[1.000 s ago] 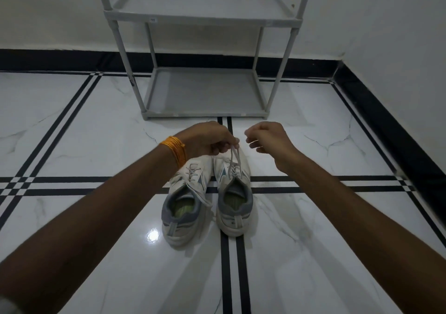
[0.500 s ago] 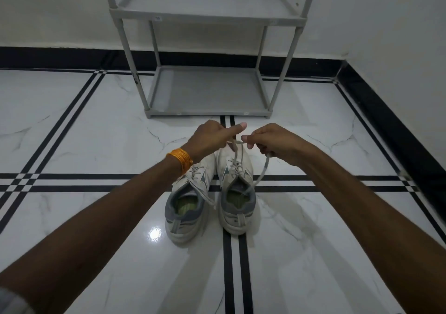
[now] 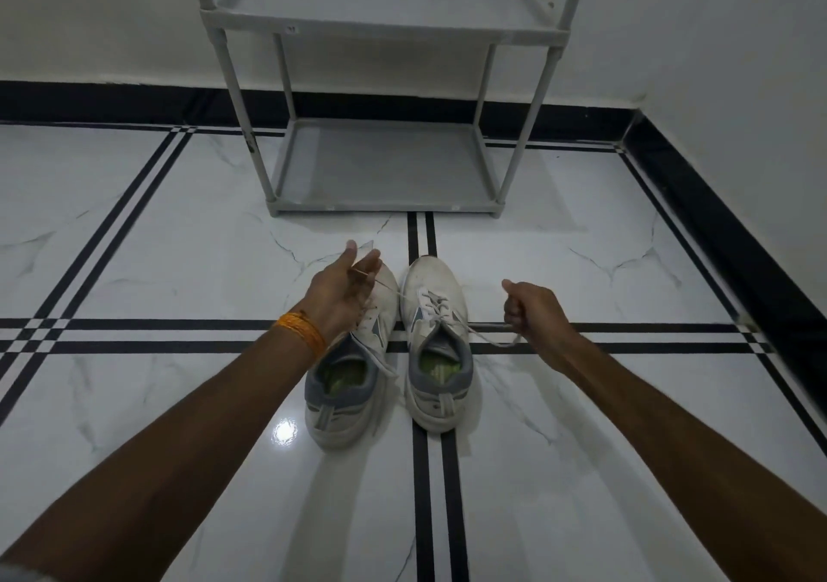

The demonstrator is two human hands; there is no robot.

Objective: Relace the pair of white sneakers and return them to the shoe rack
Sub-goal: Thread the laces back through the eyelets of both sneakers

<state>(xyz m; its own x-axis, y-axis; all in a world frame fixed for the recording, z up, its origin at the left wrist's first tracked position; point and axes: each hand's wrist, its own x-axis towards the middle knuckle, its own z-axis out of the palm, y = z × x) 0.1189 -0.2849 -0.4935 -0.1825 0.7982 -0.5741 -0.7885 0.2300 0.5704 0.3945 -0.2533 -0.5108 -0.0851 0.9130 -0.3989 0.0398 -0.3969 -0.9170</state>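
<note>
Two white sneakers with grey collars stand side by side on the floor, toes pointing away from me. The right sneaker has its lace pulled out to both sides. My right hand is closed on one lace end, right of that shoe. My left hand hovers over the toe of the left sneaker and pinches the other lace end, which runs taut across to the right sneaker. The grey shoe rack stands just beyond the shoes, both shelves bare.
The floor is glossy white marble with black inlay stripes. A black skirting and white walls close off the back and the right side. The rack stands against the back wall.
My hands were together above the right sneaker's toe. They have moved apart, left hand to the left and right hand down to the right, drawing the lace ends out sideways.
</note>
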